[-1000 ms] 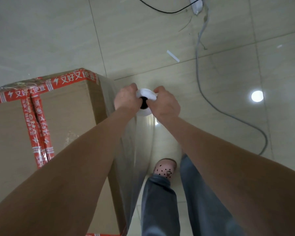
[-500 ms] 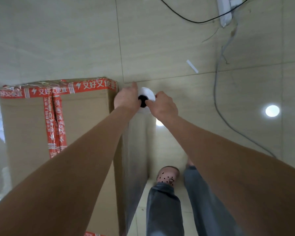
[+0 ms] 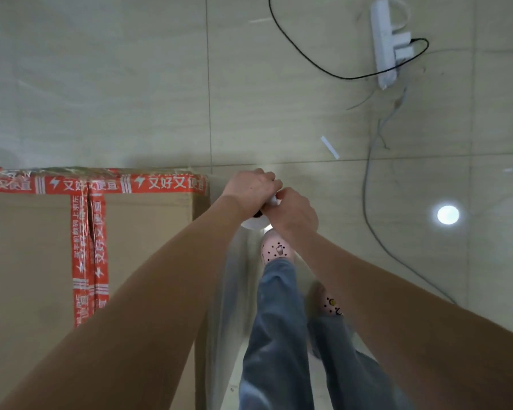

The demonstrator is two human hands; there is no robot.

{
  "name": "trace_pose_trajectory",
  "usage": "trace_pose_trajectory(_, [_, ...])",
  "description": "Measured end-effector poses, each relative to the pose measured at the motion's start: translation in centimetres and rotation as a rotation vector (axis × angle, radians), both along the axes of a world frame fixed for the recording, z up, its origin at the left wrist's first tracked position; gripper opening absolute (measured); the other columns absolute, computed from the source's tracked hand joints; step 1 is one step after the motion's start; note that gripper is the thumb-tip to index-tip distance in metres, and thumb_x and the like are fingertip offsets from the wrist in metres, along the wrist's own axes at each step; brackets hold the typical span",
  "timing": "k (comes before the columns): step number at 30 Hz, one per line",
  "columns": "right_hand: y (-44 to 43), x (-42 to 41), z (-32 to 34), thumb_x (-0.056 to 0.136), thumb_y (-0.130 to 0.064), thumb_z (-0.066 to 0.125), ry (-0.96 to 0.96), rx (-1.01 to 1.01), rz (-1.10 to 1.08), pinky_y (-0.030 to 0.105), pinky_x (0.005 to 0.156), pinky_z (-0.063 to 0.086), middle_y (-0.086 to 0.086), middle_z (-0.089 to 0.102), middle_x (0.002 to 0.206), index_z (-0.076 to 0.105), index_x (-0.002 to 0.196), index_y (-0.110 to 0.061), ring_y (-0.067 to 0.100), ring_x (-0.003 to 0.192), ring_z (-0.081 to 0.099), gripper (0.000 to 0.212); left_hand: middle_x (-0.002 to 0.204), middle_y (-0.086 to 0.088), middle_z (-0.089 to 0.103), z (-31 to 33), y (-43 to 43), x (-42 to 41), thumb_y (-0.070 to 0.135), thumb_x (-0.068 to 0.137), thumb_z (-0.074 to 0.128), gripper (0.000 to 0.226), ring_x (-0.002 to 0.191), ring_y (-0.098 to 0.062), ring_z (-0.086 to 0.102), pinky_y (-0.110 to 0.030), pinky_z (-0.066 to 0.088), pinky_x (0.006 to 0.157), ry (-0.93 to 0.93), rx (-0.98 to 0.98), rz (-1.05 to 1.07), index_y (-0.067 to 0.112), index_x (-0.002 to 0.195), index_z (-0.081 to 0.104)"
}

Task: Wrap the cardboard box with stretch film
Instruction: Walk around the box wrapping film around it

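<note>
Cardboard box (image 3: 148,232) stands on tiled floor (image 3: 131,84), left of view, top seams sealed with red printed tape (image 3: 85,250). Clear stretch film (image 3: 234,291) already lies against its right side face.

Film roll (image 3: 253,224) sits just off the box's far right corner, long axis upright, only the white top end showing. The box lies to the left of both hands; the far face is around the corner, and my guess is the roll goes that way next.

Left hand (image 3: 251,189) is nearer the box, right hand (image 3: 295,213) just beside it. Fingers (image 3: 282,195) of both are curled close over the roll's top end and grip it. Lower end of the roll hidden.

Power strip (image 3: 384,42) and cable (image 3: 367,187) lie well apart, to the right.
</note>
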State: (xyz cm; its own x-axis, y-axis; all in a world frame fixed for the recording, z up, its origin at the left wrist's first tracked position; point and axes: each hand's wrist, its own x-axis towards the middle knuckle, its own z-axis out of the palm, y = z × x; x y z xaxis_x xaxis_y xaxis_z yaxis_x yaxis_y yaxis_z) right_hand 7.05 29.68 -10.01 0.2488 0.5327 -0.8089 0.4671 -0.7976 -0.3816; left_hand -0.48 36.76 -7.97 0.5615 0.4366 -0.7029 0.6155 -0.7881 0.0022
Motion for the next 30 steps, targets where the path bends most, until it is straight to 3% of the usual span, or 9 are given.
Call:
trace_pose_trajectory(4, [2.4, 1.0, 0.7, 0.081, -0.046, 0.058, -0.078, 0.005, 0.084, 0.030, 0.073, 0.041, 0.003, 0.065, 0.104, 0.057, 0.108, -0.021, 0.027, 0.097, 0.062, 0.037, 0.113, -0.007, 0.056, -0.6, 1.8, -0.4, 0.014, 0.089, 0.055, 0.026, 0.106, -0.028, 0.057, -0.034, 0.037, 0.066, -0.030, 0.028, 0.178, 0.011, 0.114, 0.050])
trace_pose_trajectory(7, [4.7, 1.0, 0.8, 0.081, -0.042, 0.060, -0.093, -0.026, 0.082, 0.031, 0.076, 0.043, 0.003, 0.063, 0.107, 0.050, 0.118, -0.022, 0.027, 0.099, 0.061, 0.043, 0.105, -0.010, 0.060, -0.7, 3.3, -0.7, 0.017, 0.087, 0.056, 0.021, 0.094, -0.030, 0.059, -0.033, 0.037, 0.063, -0.028, 0.048, 0.384, 0.012, 0.106, 0.050])
trace_pose_trajectory(12, [7.0, 0.0, -0.3, 0.075, -0.046, 0.064, 0.016, -0.139, -0.071, 0.037, 0.081, 0.052, 0.007, 0.062, 0.110, 0.044, 0.118, -0.013, 0.030, 0.095, 0.065, 0.058, 0.092, -0.006, 0.059, -0.6, 6.1, -1.4, 0.039, 0.088, 0.056, 0.026, 0.086, -0.027, 0.059, -0.027, 0.036, 0.061, 0.068, 0.116, 0.500, 0.018, 0.103, 0.052])
trace_pose_trajectory(15, [8.8, -0.4, -0.6, 0.082, -0.039, 0.061, -0.041, -0.074, -0.019, 0.033, 0.077, 0.046, 0.008, 0.061, 0.110, 0.047, 0.118, -0.014, 0.030, 0.098, 0.061, 0.046, 0.086, -0.004, 0.055, -0.5, 7.6, -2.4, 0.047, 0.089, 0.053, 0.033, 0.080, -0.025, 0.056, -0.025, 0.034, 0.056, 0.129, 0.102, 0.576, 0.017, 0.101, 0.057])
trace_pose_trajectory(19, [10.9, -0.7, 0.3, 0.087, -0.030, 0.055, -0.148, 0.028, 0.130, 0.030, 0.069, 0.035, 0.002, 0.056, 0.089, 0.049, 0.118, -0.022, 0.024, 0.080, 0.051, 0.032, 0.091, -0.005, 0.056, -0.5, 9.3, -3.2, 0.039, 0.090, 0.055, 0.029, 0.078, -0.023, 0.053, -0.028, 0.038, 0.058, 0.105, 0.030, 0.681, 0.014, 0.105, 0.055])
trace_pose_trajectory(21, [11.1, -1.1, 0.2, 0.087, -0.029, 0.053, -0.162, 0.064, 0.145, 0.029, 0.067, 0.034, -0.003, 0.055, 0.084, 0.049, 0.120, -0.025, 0.022, 0.076, 0.049, 0.033, 0.103, -0.007, 0.059, -0.7, 9.8, -2.9, 0.024, 0.090, 0.055, 0.028, 0.086, -0.025, 0.056, -0.031, 0.040, 0.064, 0.042, -0.004, 0.658, 0.015, 0.117, 0.050])
trace_pose_trajectory(24, [10.9, -1.0, -0.2, 0.087, -0.032, 0.052, -0.138, 0.058, 0.053, 0.028, 0.066, 0.033, -0.003, 0.064, 0.100, 0.045, 0.126, -0.026, 0.020, 0.079, 0.051, 0.040, 0.113, -0.004, 0.060, -1.4, 10.0, -2.2, 0.016, 0.088, 0.052, 0.040, 0.102, -0.025, 0.059, -0.031, 0.041, 0.069, -0.023, -0.045, 0.574, 0.021, 0.128, 0.048])
trace_pose_trajectory(27, [10.4, -0.9, -0.5, 0.088, -0.036, 0.051, -0.086, -0.011, -0.065, 0.030, 0.069, 0.035, 0.002, 0.061, 0.110, 0.040, 0.131, -0.021, 0.024, 0.092, 0.057, 0.047, 0.113, -0.002, 0.060, -2.3, 9.6, -1.7, 0.017, 0.088, 0.051, 0.037, 0.104, -0.024, 0.058, -0.030, 0.041, 0.072, -0.038, -0.037, 0.510, 0.023, 0.125, 0.052])
trace_pose_trajectory(30, [10.0, -1.2, -1.3, 0.085, -0.033, 0.058, 0.056, -0.100, -0.247, 0.037, 0.077, 0.049, 0.008, 0.059, 0.113, 0.037, 0.131, -0.013, 0.031, 0.098, 0.062, 0.054, 0.110, -0.006, 0.061, -2.9, 9.3, -0.9, 0.014, 0.089, 0.049, 0.029, 0.101, -0.026, 0.059, -0.030, 0.042, 0.070, -0.042, -0.002, 0.488, 0.020, 0.116, 0.057])
